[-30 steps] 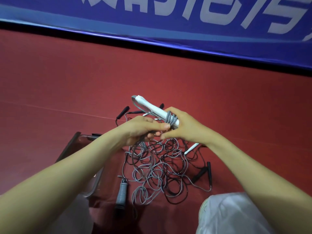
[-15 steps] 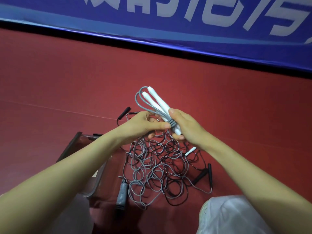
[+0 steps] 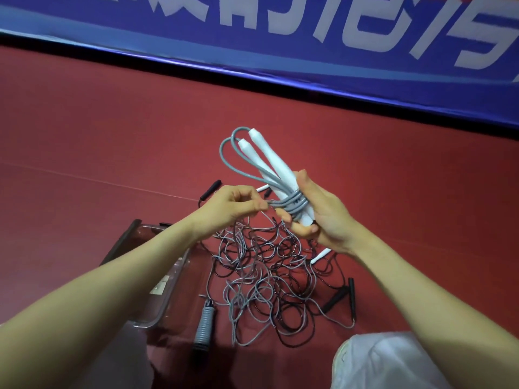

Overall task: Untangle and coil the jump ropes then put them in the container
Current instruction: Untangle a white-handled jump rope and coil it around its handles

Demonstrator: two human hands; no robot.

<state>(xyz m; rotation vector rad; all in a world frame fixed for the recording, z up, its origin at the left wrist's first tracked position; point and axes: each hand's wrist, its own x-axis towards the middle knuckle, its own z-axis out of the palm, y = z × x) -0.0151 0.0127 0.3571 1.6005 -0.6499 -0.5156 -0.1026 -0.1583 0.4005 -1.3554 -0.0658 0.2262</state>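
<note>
Right hand (image 3: 317, 211) grips white handles (image 3: 273, 169); left hand (image 3: 236, 204) pinches their cord (image 3: 283, 204).

Large white characters (image 3: 429, 29) are printed on the blue banner (image 3: 365, 67), but they are cut off at the upper edge and cannot be read. A pale label (image 3: 160, 286) inside the clear container (image 3: 157, 318) is too small to be read.

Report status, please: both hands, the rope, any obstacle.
Right hand grips white handles. Left hand pinches grey rope wound round them. Tangled pile lies on floor beside container.
</note>
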